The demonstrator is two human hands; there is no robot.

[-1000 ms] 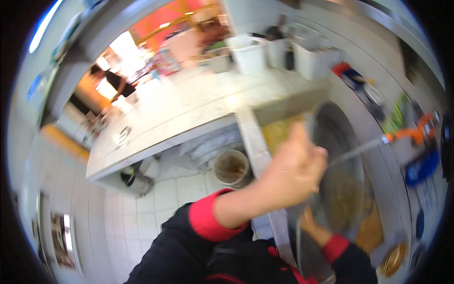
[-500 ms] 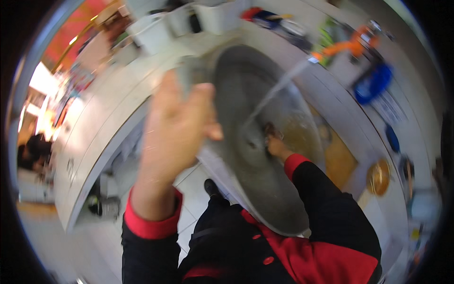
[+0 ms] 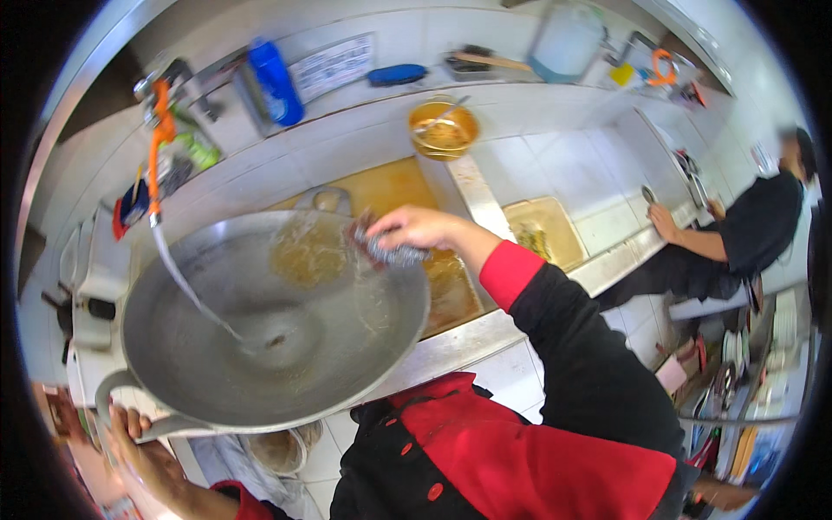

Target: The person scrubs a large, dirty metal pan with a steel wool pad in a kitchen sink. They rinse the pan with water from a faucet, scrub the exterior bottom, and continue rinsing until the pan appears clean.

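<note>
Over tiled sink (image 3: 555, 165), wok (image 3: 269, 321), running water (image 3: 186, 286)

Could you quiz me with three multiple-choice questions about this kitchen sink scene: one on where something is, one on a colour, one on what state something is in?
1. Where is the right hand?
A. At the far inner rim of the wok, on a scouring pad
B. On the blue bottle
C. Under the wok

2. What colour are the cuffs on the person's dark jacket?
A. Green
B. Red
C. White

3. What state is the tap in?
A. Shut off
B. Running, with a stream falling into the wok
C. Covered by a cloth

Answers:
1. A: the fingers press a grey scouring pad against the wok's inner wall.
2. B: the right cuff at the wrist is plainly red.
3. B: a thin stream of water curves from the orange-handled tap down to the wok's bottom, while the left hand holds the wok's handle.
</note>
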